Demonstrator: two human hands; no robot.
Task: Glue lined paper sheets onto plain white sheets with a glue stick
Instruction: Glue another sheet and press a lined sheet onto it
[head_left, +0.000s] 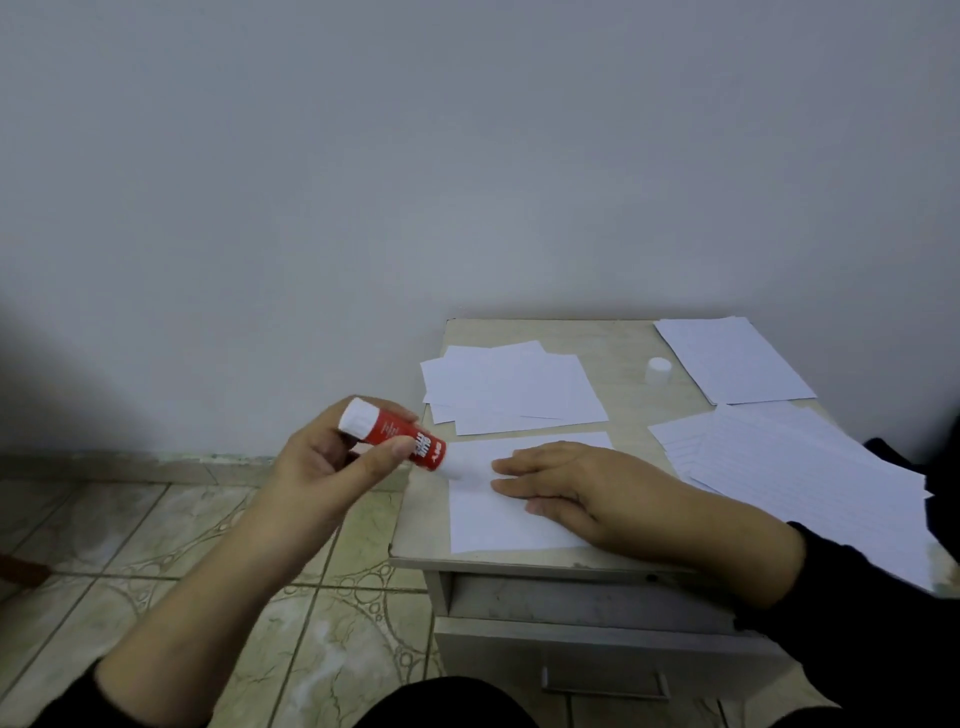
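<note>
My left hand (332, 457) grips a red glue stick (400, 439) with a white base, uncapped, its white tip touching the left edge of a plain white sheet (498, 525) at the table's front. My right hand (576, 493) lies flat on that sheet with fingers straight, pressing it down. A fanned pile of lined sheets (810, 478) lies to the right. A loose pile of plain white sheets (509, 395) sits behind the working sheet.
The small beige table (613, 364) stands against a grey wall and has a drawer (602, 670) below. The white glue cap (658, 370) stands upright at the back. Another paper stack (732, 358) lies at the back right. Tiled floor (171, 535) spreads to the left.
</note>
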